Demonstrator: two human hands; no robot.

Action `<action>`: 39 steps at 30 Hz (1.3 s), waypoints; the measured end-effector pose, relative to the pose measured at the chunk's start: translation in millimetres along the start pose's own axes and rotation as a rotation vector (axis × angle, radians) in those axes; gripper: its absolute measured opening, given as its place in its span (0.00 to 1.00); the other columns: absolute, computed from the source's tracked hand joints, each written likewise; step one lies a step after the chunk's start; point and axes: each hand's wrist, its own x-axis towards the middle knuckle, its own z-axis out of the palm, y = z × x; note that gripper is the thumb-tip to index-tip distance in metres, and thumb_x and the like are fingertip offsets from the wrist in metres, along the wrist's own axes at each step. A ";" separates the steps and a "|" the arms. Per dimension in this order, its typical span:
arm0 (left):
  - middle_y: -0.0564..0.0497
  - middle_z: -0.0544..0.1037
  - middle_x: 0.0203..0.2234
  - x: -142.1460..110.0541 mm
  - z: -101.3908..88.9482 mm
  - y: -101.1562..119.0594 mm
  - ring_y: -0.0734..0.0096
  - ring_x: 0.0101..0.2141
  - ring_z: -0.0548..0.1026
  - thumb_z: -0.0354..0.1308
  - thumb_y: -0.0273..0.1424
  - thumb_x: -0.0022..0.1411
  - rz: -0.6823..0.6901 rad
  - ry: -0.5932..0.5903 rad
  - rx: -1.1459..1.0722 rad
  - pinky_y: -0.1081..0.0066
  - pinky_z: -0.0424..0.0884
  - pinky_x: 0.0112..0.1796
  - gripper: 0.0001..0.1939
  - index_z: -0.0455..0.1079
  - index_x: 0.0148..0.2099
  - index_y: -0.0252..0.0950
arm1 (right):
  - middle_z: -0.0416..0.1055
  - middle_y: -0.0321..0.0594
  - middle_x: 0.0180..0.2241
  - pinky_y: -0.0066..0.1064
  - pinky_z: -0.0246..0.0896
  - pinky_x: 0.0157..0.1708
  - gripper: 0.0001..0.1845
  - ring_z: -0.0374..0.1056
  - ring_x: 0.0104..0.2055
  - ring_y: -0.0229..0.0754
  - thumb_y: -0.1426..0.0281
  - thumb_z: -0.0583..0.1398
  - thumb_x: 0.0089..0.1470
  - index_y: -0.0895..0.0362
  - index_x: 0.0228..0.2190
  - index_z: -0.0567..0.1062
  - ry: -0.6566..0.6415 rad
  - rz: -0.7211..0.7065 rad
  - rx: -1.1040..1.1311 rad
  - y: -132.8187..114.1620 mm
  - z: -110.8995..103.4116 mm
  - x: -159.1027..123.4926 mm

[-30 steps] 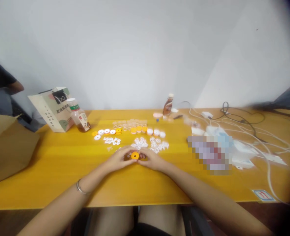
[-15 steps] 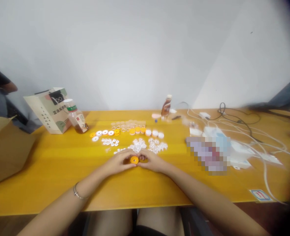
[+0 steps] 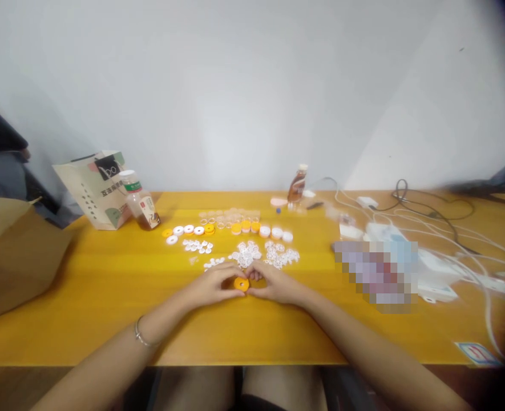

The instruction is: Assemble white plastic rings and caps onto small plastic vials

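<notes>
Orange disc drawn slightly nearer | round, dark centre hole | both hands grip it

Smooth, plastic-looking orange disc; small white pieces, also plastic-looking. The yellow bench has a smooth, faintly glossy surface, its material hard to tell. Brown bag of matt paper; left bottle of clear, shiny plastic; bracelet of polished metal; wall smooth and matt.
</notes>
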 end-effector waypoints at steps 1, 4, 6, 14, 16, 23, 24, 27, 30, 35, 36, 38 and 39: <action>0.48 0.70 0.36 0.0 0.1 0.2 0.70 0.38 0.68 0.54 0.37 0.54 0.002 0.001 -0.002 0.71 0.63 0.39 0.15 0.66 0.44 0.38 | 0.64 0.36 0.31 0.30 0.57 0.35 0.11 0.60 0.34 0.37 0.72 0.59 0.43 0.56 0.33 0.66 -0.004 0.002 0.004 -0.4 -0.1 -0.1; 0.48 0.70 0.36 0.1 0.9 1.1 0.70 0.38 0.67 0.54 0.37 0.55 0.007 0.006 -0.001 0.70 0.63 0.39 0.15 0.66 0.44 0.38 | 0.63 0.36 0.31 0.30 0.57 0.35 0.10 0.60 0.34 0.37 0.72 0.59 0.43 0.56 0.32 0.65 -0.007 0.010 0.020 -1.8 -0.2 -0.5; 0.49 0.70 0.36 0.3 1.7 1.2 0.70 0.38 0.67 0.54 0.37 0.54 0.006 -0.005 0.002 0.70 0.63 0.39 0.15 0.66 0.44 0.38 | 0.63 0.36 0.31 0.29 0.58 0.34 0.11 0.59 0.33 0.37 0.72 0.59 0.43 0.56 0.33 0.65 -0.001 0.019 0.041 -2.6 -0.2 -0.9; 0.48 0.70 0.36 1.8 2.3 2.8 0.68 0.38 0.68 0.54 0.38 0.54 -0.001 -0.029 0.004 0.70 0.63 0.39 0.13 0.66 0.41 0.38 | 0.62 0.36 0.33 0.31 0.57 0.37 0.17 0.59 0.36 0.38 0.71 0.61 0.40 0.56 0.36 0.64 -0.030 0.030 0.068 -6.1 -2.0 -2.7; 0.49 0.70 0.37 1.9 0.9 5.3 0.69 0.39 0.68 0.55 0.38 0.53 0.008 -0.025 0.012 0.70 0.63 0.40 0.15 0.66 0.42 0.38 | 0.62 0.36 0.33 0.31 0.57 0.38 0.18 0.59 0.36 0.38 0.70 0.61 0.41 0.56 0.36 0.64 -0.035 0.030 0.063 -6.2 -2.4 -2.9; 0.47 0.72 0.34 -6.1 -35.2 -11.5 0.68 0.37 0.68 0.49 0.35 0.58 -0.058 0.177 0.352 0.69 0.63 0.39 0.11 0.67 0.41 0.38 | 0.62 0.37 0.33 0.31 0.57 0.38 0.17 0.59 0.36 0.39 0.68 0.61 0.41 0.55 0.35 0.64 -0.034 0.035 0.040 -6.9 -3.8 -4.5; 0.47 0.72 0.33 -9.4 -44.6 -18.0 0.67 0.36 0.69 0.48 0.34 0.58 -0.109 0.194 0.420 0.69 0.63 0.39 0.11 0.68 0.40 0.37 | 0.62 0.37 0.33 0.32 0.57 0.38 0.16 0.59 0.36 0.39 0.68 0.61 0.41 0.55 0.35 0.64 -0.035 0.036 0.036 -7.3 -4.1 -4.6; 0.48 0.73 0.30 -21.9 -70.8 -36.6 0.67 0.33 0.69 0.47 0.32 0.57 -0.296 0.238 0.563 0.69 0.63 0.35 0.10 0.68 0.34 0.36 | 0.62 0.37 0.33 0.31 0.58 0.37 0.16 0.59 0.36 0.39 0.68 0.61 0.42 0.55 0.35 0.64 -0.040 0.041 0.025 -8.0 -4.8 -4.7; 0.49 0.73 0.26 -33.5 -85.0 -49.3 0.67 0.28 0.69 0.48 0.31 0.54 -0.474 0.166 0.601 0.71 0.62 0.29 0.09 0.68 0.30 0.36 | 0.62 0.37 0.33 0.32 0.58 0.37 0.15 0.59 0.36 0.39 0.67 0.60 0.42 0.55 0.35 0.64 -0.042 0.046 0.021 -7.9 -4.8 -4.5; 0.49 0.74 0.25 -39.0 -84.4 -63.5 0.68 0.27 0.69 0.49 0.30 0.51 -0.548 0.061 0.490 0.72 0.62 0.29 0.08 0.69 0.30 0.36 | 0.62 0.37 0.33 0.32 0.58 0.37 0.14 0.59 0.36 0.39 0.67 0.60 0.43 0.55 0.35 0.64 -0.044 0.048 0.023 -7.8 -4.9 -4.6; 0.49 0.74 0.25 -38.7 -83.4 -65.9 0.67 0.27 0.69 0.49 0.30 0.51 -0.543 0.053 0.468 0.72 0.62 0.30 0.08 0.69 0.30 0.36 | 0.62 0.37 0.33 0.32 0.58 0.37 0.14 0.59 0.36 0.39 0.67 0.60 0.43 0.55 0.35 0.64 -0.042 0.046 0.021 -8.0 -5.0 -4.7; 0.49 0.74 0.26 -38.0 -82.1 -70.0 0.67 0.28 0.70 0.49 0.30 0.50 -0.532 0.047 0.428 0.71 0.63 0.31 0.08 0.69 0.31 0.36 | 0.62 0.37 0.33 0.32 0.58 0.38 0.14 0.59 0.36 0.39 0.67 0.60 0.43 0.55 0.35 0.64 -0.041 0.043 0.018 -8.5 -5.4 -4.8; 0.49 0.74 0.26 -37.8 -81.8 -71.5 0.67 0.28 0.70 0.49 0.30 0.50 -0.527 0.046 0.409 0.71 0.63 0.31 0.08 0.68 0.32 0.36 | 0.62 0.37 0.33 0.32 0.58 0.38 0.14 0.59 0.36 0.39 0.67 0.60 0.43 0.55 0.35 0.64 -0.042 0.043 0.018 -8.9 -5.5 -4.9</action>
